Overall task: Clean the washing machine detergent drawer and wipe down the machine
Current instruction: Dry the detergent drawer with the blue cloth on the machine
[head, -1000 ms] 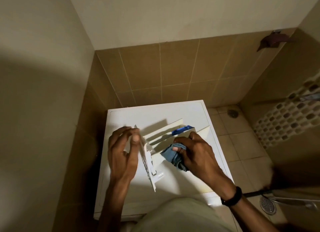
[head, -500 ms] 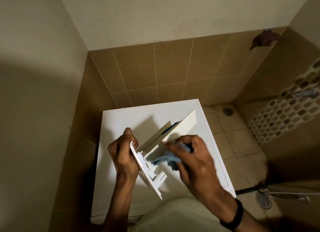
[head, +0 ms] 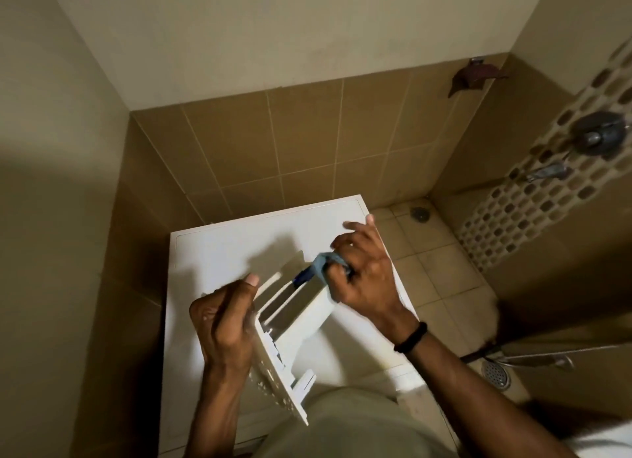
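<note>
Our right hand (head: 366, 273), pinching the blue cloth (head: 323, 264), has moved to the far end of the drawer (head: 294, 324). Our left hand (head: 225, 324) grips its front; rubbing hard could knock it loose.

The detergent drawer (head: 304, 315) I hold is white, with a dark blue insert (head: 302, 277) inside it. My cloth (head: 323, 264) is light blue. The washing machine top (head: 222, 249) is white too. A black band (head: 412, 338) circles my right wrist. The wall tiles (head: 273, 143) are plain brown; a mosaic strip (head: 513, 218) mixes cream and brown pieces.
</note>
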Available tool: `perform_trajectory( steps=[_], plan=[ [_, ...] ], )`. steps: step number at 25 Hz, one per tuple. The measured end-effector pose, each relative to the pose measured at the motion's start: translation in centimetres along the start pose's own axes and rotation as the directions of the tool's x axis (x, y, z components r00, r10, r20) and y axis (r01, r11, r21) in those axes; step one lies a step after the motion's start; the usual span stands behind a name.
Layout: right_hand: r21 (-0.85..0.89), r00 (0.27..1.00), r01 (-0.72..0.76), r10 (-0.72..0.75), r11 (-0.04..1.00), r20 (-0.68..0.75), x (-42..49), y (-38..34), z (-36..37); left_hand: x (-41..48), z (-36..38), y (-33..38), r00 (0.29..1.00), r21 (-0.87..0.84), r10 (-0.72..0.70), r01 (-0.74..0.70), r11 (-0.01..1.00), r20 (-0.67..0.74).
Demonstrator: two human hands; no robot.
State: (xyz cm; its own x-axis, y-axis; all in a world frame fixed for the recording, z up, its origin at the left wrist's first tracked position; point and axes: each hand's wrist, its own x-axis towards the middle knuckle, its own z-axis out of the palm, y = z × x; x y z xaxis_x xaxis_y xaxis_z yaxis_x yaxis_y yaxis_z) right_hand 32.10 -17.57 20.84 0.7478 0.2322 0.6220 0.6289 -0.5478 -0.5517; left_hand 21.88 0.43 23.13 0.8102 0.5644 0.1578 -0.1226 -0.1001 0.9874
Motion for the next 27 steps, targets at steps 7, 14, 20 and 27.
perform_trajectory(
  steps=[7,14,20,27],
  plan=[
    [0.219,0.935,0.329,-0.350,0.919,0.064,-1.9,-5.7,1.8,0.2,1.3,-0.3,0.987,0.006,-0.112,0.113,0.994,-0.115],
    [0.055,0.995,-0.016,0.022,0.998,-0.100,1.9,2.4,0.9,-0.1,-0.2,-0.2,0.985,-0.032,-0.154,0.151,0.988,-0.082],
    [0.270,0.921,0.365,-0.387,0.891,0.031,-1.3,-1.5,2.1,0.2,0.9,0.8,0.996,0.094,-0.071,0.076,0.993,-0.062],
    [0.391,0.677,-0.662,0.734,0.640,-0.053,1.1,8.5,0.3,1.8,-0.9,0.7,0.928,-0.343,-0.366,0.368,0.864,0.074]
  ],
)
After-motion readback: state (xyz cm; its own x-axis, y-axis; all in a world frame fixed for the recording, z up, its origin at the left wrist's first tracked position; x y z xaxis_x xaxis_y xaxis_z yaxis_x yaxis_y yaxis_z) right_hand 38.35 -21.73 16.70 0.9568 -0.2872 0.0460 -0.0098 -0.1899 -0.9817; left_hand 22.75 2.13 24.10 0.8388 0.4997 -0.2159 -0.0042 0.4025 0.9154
